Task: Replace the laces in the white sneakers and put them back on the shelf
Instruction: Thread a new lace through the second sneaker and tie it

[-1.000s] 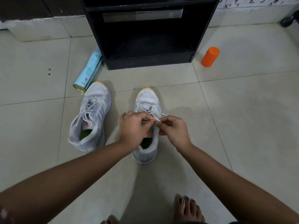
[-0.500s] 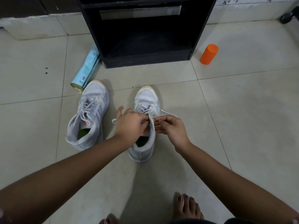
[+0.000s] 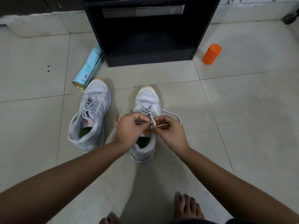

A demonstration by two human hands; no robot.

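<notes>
Teal spray can [image 3: 88,71] lies on the floor [image 3: 242,126] at left, just beside the toe of the laced sneaker [image 3: 95,113]. The second sneaker [image 3: 146,97] stands upright before the black shelf [image 3: 150,57]; left hand [image 3: 129,131] and right hand [image 3: 171,135] have their fingers pinching its lace [image 3: 152,121] above the tongue. Orange cylinder [image 3: 212,54] stands far right.

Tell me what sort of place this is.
Most likely a room in a home, perhaps an entryway. The signs: a pale tiled floor, a low black shelf unit standing by the wall, and a bare foot near a white sneaker set on the floor.
</notes>
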